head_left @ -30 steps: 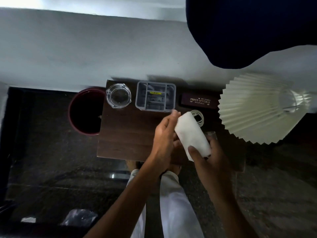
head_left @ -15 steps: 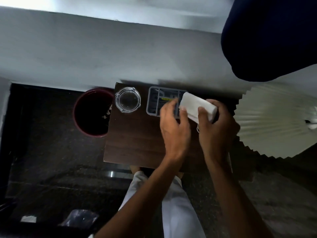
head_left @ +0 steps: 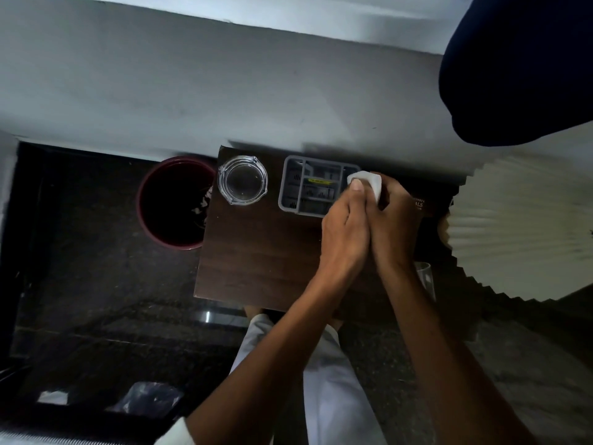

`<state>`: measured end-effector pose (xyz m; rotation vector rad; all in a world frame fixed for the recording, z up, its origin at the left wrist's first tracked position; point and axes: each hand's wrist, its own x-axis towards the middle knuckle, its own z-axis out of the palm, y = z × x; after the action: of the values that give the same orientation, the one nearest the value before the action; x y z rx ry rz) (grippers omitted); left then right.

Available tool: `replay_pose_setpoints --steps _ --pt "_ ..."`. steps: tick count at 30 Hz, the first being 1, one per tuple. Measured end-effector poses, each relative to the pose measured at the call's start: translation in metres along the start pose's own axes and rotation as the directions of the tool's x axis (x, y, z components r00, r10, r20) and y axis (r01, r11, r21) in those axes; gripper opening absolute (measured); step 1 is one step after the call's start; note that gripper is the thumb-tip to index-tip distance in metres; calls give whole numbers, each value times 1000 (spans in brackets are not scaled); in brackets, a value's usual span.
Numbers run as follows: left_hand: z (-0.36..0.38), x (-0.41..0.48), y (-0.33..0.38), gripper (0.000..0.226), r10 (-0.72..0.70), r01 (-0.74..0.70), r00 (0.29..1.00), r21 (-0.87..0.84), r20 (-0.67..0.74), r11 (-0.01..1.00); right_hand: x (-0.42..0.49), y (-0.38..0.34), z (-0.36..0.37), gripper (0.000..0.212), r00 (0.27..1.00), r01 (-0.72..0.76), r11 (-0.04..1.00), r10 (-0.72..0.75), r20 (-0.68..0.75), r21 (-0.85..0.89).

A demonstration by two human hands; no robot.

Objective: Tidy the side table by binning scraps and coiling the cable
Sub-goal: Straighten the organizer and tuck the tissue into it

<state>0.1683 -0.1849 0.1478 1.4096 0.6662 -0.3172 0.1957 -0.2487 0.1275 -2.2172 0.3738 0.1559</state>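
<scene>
Both hands grip white folded cloth at grey plastic organiser tray.

Left hand [head_left: 345,226] and right hand [head_left: 396,220] close together on the white folded cloth [head_left: 369,183] — held at the rear of the dark wooden side table [head_left: 256,252], beside the grey plastic organiser tray [head_left: 308,187], likely for stowing; the cable is hidden.

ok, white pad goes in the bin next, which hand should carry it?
Left, probably. The bin sits off the table's left edge, on the left hand's side. Both hands pinch the white pad, and the right hand would cross over.
</scene>
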Motion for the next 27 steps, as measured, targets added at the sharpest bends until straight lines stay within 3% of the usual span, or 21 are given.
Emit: replay_pose_setpoints --steps 4,12,21,27 --pt "1 3 3 53 33 -33 999 5 41 999 1 -2 -5 29 999 -45 993 46 -8 109" --pt "2 4 -7 51 74 -80 996 116 56 990 1 14 0 29 991 -132 987 129 40 95" --pt "-2 11 -13 57 -6 -5 997 128 82 992 2 20 6 27 998 -56 998 57 25 -41" --pt "-5 15 -14 64 -38 31 997 105 65 994 3 14 10 28 993 -109 993 107 56 47"
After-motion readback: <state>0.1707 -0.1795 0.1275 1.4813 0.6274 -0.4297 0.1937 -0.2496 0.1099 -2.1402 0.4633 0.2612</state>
